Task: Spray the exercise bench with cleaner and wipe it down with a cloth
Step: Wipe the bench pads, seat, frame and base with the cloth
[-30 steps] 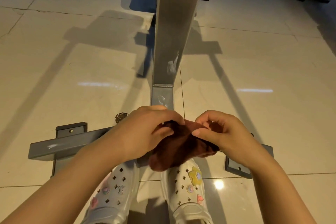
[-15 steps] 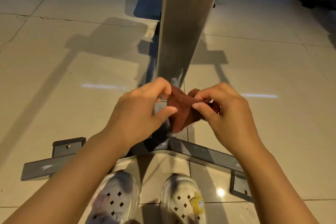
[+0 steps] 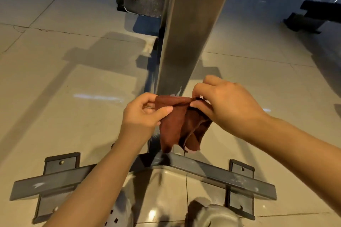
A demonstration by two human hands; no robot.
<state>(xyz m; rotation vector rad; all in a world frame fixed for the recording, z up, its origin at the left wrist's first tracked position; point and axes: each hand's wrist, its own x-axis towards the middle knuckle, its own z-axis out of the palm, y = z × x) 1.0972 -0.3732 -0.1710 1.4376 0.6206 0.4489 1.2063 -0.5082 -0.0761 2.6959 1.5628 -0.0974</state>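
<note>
Above the bench's steel frame (image 3: 186,46), the left hand (image 3: 144,116) and right hand (image 3: 228,105) pinch a brown cloth (image 3: 180,123) by its top edge; no sprayer visible, wiping apparently unfinished.

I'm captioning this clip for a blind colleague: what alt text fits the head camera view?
Seen from above, the left hand and right hand pinch the top edge of a reddish-brown cloth, which hangs in front of a grey metal bench beam. Below lie the frame's cross foot and a tiled floor.
</note>
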